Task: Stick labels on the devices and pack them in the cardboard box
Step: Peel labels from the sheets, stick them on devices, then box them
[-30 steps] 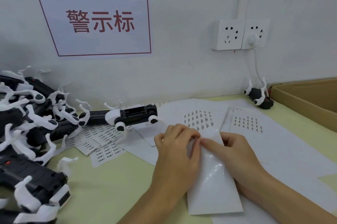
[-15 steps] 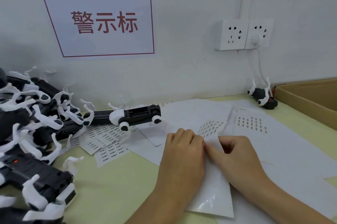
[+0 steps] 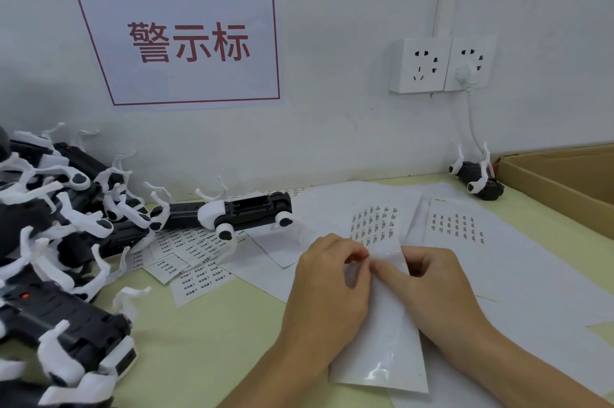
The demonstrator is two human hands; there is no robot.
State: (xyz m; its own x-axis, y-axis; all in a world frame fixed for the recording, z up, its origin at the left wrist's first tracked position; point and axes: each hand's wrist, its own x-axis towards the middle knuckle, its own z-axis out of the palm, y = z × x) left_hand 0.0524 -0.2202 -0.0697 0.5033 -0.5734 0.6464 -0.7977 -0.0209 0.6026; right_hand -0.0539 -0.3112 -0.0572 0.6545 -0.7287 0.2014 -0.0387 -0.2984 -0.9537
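Since a second ago the label sheet (image 3: 378, 324) has lifted; left hand (image 3: 329, 294) and right hand (image 3: 432, 288) pinch it, apparently peeling a label.

Two hands (image 3: 329, 291), one cardboard box (image 3: 561, 181)

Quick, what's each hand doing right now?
Left hand: pinching the label sheet.
Right hand: pinching the same sheet.

Bare forearms — no sleeves, no gloves
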